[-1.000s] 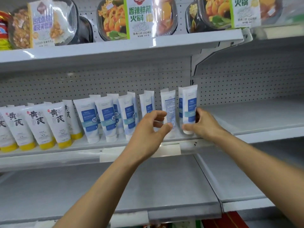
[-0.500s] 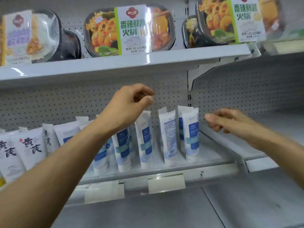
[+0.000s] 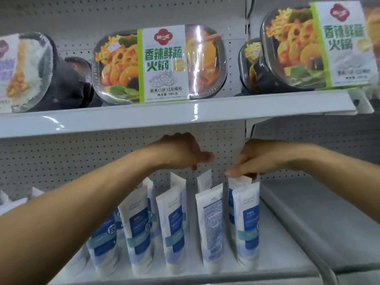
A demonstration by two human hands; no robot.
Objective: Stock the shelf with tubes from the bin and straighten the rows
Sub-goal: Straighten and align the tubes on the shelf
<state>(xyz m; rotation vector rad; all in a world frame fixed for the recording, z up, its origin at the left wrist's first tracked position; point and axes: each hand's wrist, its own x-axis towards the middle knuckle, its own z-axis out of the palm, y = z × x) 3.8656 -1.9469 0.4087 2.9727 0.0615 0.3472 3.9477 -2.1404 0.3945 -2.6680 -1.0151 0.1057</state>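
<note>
The fingers (image 3: 233,172) of the right hand (image 3: 257,159) pinch the crimped top of the rear tube (image 3: 239,181) in the row nearest the shelf's right edge, just behind that row's front tube (image 3: 247,223). The left hand (image 3: 181,153) hangs above the middle rows, its fingers (image 3: 193,166) bunched and pointing down. Through the blur I cannot tell whether they grip anything or touch a tube. Below, the tubes (image 3: 172,227) stand in several rows running front to back on the shelf (image 3: 273,249), each with its long axis roughly upright, cap end down on the shelf and flat crimp up. Stocking looks well advanced to me, and the straightening seems to be what is left. The reversed tube (image 3: 209,227) at the front edge shows its printed back instead of its blue label, and the rows toward the left edge lean unevenly. The bin is out of view.
</note>
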